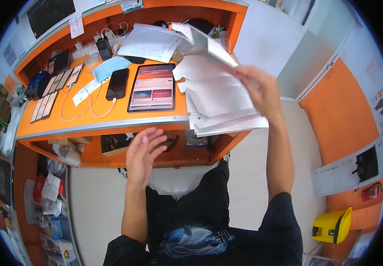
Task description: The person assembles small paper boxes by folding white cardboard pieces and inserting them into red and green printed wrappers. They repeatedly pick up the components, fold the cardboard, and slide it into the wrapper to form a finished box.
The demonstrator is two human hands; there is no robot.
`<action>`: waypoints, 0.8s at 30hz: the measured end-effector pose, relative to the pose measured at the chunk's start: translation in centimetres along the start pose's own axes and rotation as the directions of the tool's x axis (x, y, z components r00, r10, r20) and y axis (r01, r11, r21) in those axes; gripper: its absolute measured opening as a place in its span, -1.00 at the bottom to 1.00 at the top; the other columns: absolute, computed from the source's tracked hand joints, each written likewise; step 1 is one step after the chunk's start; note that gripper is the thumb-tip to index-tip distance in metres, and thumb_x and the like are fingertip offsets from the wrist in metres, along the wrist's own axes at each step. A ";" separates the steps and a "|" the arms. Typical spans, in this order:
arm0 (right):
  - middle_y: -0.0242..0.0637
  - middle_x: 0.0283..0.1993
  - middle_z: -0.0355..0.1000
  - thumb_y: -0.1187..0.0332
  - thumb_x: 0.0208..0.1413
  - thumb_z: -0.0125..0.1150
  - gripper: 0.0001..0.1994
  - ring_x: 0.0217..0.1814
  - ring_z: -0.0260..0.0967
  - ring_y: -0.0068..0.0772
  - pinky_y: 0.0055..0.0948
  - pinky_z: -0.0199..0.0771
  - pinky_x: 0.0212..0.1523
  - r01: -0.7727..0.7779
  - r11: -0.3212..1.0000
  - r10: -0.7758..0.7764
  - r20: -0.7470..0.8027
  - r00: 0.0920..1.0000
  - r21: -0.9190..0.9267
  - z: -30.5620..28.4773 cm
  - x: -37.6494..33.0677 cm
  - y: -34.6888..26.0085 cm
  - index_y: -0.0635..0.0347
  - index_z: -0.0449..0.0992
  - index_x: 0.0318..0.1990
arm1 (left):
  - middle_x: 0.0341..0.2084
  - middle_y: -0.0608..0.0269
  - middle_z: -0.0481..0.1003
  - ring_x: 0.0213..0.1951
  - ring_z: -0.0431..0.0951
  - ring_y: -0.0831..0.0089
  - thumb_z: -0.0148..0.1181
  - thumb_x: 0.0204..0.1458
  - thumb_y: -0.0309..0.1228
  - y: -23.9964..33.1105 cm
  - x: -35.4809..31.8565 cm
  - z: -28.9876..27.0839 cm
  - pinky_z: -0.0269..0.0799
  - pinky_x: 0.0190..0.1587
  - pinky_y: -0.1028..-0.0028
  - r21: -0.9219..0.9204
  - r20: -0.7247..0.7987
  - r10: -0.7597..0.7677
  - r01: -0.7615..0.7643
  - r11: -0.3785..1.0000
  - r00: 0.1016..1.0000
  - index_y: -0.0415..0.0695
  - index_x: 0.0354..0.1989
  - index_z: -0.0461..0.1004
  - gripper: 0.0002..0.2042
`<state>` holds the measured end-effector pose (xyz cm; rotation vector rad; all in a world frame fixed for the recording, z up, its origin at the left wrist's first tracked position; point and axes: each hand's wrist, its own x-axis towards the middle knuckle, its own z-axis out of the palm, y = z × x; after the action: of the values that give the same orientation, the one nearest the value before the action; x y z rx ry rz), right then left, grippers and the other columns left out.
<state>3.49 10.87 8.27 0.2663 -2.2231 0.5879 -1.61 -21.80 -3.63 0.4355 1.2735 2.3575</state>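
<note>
My right hand is raised over the right end of the orange desk, its fingers closed on the edge of a folded white card piece. That piece tilts up and is slightly blurred by motion. Under it lies a stack of flattened white card boxes, reaching past the desk's front edge. My left hand hangs in front of the desk edge, holding nothing, with its fingers apart and curved. A tablet with a lit screen lies left of the stack, beside a black phone with a white cable.
Several phones lie in rows on the desk's left part. A blue face mask and papers lie farther back. Below the desktop is an orange shelf with boxes. A yellow bin stands on the right.
</note>
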 end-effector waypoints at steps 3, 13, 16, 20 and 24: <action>-0.20 -0.02 0.58 0.60 0.06 0.14 -0.75 0.02 0.56 -0.21 -0.34 0.53 0.04 0.152 0.987 -0.159 0.172 0.972 0.053 2.7 -5.3 -6.4 0.29 0.57 -0.09 | 0.21 0.00 0.34 0.16 0.45 0.23 -0.03 0.33 -0.12 1.2 0.1 1.2 0.44 0.14 0.27 -0.363 0.206 0.008 0.069 0.929 0.978 -0.21 0.37 0.11 -0.44; -0.13 0.12 0.47 0.30 0.11 0.33 -0.73 0.21 0.39 -0.02 -0.09 0.39 0.18 -0.060 0.870 -0.083 0.265 0.961 0.490 7.0 -16.8 -12.5 0.23 0.55 -0.09 | 0.02 0.14 0.50 0.02 0.55 0.33 0.12 0.26 -0.45 -2.1 -6.9 -7.9 0.54 0.01 0.28 -0.081 0.016 -0.247 0.247 0.965 0.969 -0.25 0.15 0.36 -0.68; -0.07 0.06 0.49 0.29 0.14 0.29 -0.65 0.18 0.42 -0.14 -0.13 0.40 0.17 -0.436 0.848 0.476 -0.069 0.877 0.302 6.7 -19.8 -11.0 0.25 0.53 0.03 | 0.00 0.13 0.51 -0.01 0.57 0.35 0.03 0.30 -0.44 -2.6 -10.2 -8.7 0.55 -0.02 0.29 -0.091 0.009 -0.185 0.185 0.979 0.983 -0.26 0.17 0.35 -0.69; -0.15 -0.04 0.49 0.22 0.27 0.16 -0.58 0.03 0.42 -0.34 -0.29 0.42 0.07 -0.748 -0.363 0.507 0.791 0.342 0.556 7.2 -22.2 -8.5 0.30 0.43 0.18 | -0.01 0.20 0.52 -0.02 0.55 0.44 0.00 0.32 -0.39 -4.9 -12.7 -11.2 0.51 -0.03 0.37 -0.079 0.125 -0.272 0.283 0.956 0.954 -0.25 0.18 0.35 -0.68; -0.32 -0.05 0.46 0.13 0.35 0.08 -0.56 0.00 0.36 -0.51 -0.47 0.41 -0.03 -0.831 -0.094 0.067 0.836 0.544 0.548 10.5 -25.1 -6.9 0.33 0.41 0.17 | -0.03 0.26 0.53 -0.03 0.53 0.51 0.04 0.32 -0.37 -5.6 -13.0 -11.1 0.45 0.01 0.42 0.012 0.128 -0.410 0.412 0.911 0.903 -0.22 0.15 0.39 -0.70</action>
<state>15.62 -0.41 -14.47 0.2220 -1.9188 2.9096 5.66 -33.49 -15.20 0.2735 1.1553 1.9504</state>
